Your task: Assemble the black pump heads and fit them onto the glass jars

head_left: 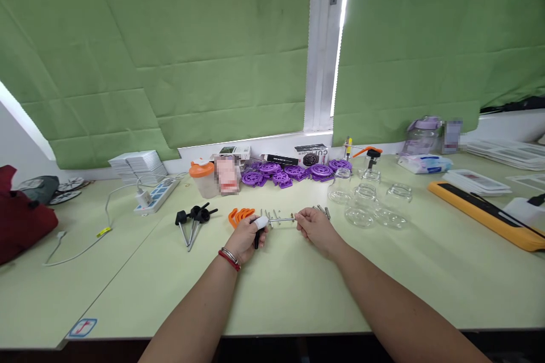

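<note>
Both hands grip one pump head: left hand its white-black nozzle, right hand pinching its metal tube.

- Left hand and right hand on table, rod between them.
- Jars right of hands.
- Wheels behind.
- Levers beside left hand, pumps further left.

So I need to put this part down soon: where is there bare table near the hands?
The table is bare between the forearms and to the near edge, also right of the right hand below the glass jars. It is crowded behind the left hand: orange clips, black-handled tools, purple wheels.
</note>
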The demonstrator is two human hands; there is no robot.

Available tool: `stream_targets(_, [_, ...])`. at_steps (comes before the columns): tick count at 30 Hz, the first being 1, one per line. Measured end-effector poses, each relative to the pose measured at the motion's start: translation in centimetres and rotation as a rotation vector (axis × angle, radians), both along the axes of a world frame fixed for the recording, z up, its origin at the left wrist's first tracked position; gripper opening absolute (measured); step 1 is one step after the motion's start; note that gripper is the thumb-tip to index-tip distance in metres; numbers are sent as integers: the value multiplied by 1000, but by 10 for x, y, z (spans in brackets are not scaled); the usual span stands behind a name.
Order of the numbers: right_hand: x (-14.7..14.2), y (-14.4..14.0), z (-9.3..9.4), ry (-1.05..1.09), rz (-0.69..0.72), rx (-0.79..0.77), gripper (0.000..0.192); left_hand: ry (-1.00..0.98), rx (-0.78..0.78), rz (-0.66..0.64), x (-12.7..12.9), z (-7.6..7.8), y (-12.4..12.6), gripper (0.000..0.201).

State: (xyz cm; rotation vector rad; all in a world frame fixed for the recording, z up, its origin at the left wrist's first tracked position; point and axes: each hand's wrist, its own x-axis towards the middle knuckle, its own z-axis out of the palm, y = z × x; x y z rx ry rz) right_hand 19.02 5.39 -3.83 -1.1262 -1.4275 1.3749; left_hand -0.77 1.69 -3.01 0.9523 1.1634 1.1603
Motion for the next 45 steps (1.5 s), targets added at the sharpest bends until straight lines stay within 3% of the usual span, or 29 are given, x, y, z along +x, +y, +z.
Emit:
stream_targets(12, [1,2,-5,78,30,-2,15,-6,-7,-19,0,0,0,26])
stream_targets(28, [3,9,-14,-259,-61,155,32,5,-4,-8,2,-5,0,22])
stream_targets(45, [2,6,-9,-294,-69,178,45,-4,4,-21,2,-5,1,28])
